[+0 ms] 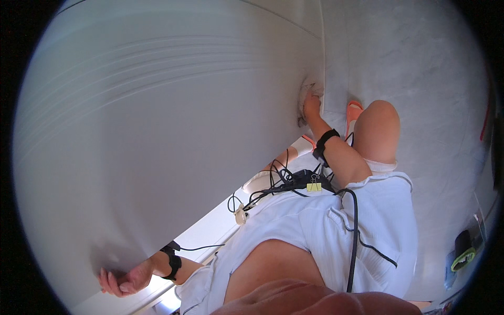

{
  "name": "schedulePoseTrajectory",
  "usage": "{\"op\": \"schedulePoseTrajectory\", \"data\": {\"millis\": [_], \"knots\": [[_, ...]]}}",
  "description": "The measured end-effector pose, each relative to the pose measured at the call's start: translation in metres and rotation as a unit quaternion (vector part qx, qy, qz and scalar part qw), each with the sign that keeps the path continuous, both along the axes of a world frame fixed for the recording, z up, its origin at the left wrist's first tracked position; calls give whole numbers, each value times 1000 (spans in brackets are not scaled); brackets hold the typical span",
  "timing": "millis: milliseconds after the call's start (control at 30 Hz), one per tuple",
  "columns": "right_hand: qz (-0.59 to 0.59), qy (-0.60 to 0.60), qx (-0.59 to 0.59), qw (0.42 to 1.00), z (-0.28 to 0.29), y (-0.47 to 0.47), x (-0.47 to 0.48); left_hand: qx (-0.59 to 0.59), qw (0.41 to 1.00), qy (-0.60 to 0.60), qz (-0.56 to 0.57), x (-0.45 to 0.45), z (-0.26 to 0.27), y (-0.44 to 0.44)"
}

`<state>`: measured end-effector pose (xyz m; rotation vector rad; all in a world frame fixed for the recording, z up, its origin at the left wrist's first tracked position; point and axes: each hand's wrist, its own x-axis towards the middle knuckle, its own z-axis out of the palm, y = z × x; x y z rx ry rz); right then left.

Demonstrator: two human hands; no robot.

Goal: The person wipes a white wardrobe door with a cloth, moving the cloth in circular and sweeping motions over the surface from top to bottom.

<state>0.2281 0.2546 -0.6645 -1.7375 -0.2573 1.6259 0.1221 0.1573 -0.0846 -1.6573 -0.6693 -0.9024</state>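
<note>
My right hand (313, 105) holds a crumpled thin cloth (306, 87) against the lower part of a large pale grey door-like panel (189, 130), close to where it meets the floor. Much of the cloth is hidden under the fingers. My left hand (126, 280) is beside the panel's near edge at the lower left, fingers loosely curled and palm partly turned up. Nothing shows in it, and whether its back touches the panel I cannot tell. A black strap (326, 142) circles my right forearm; another black strap (173, 263) sits on my left wrist.
Black cables (283, 181) and a yellow binder clip (314, 186) hang at my waist, over white shorts (378, 220). One orange slipper (354, 108) stands on the grey floor (433, 130). A dark item with a green rim (464, 252) lies at the far right.
</note>
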Motion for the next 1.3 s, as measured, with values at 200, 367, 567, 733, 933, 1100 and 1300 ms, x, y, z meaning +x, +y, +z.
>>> {"op": "schedulePoseTrajectory", "data": {"millis": [200, 367, 567, 733, 933, 1100, 1300], "knots": [[39, 167, 286, 943, 195, 0, 4, 11, 1000, 17, -18, 11, 7, -7], [76, -129, 684, 714, 292, -7, 38, 6, 998, 57, 39, 20, 5, -3], [16, -38, 570, 820, 153, 39, -2, 22, 998, 41, 41, -9, 9, -14], [-14, 62, 184, 981, -89, 53, 5, -70, 997, 24, 23, -15, 12, -9], [-117, 312, -100, 938, -210, -35, -20, -102, 990, 44, 86, -28, -14, 14], [-145, 298, -55, 942, -229, -77, -35, -114, 987, 63, 91, -34, -44, 26], [49, 247, -68, 965, -84, -32, -46, -48, 993, 106, -9, -49, 13, -5]]}}
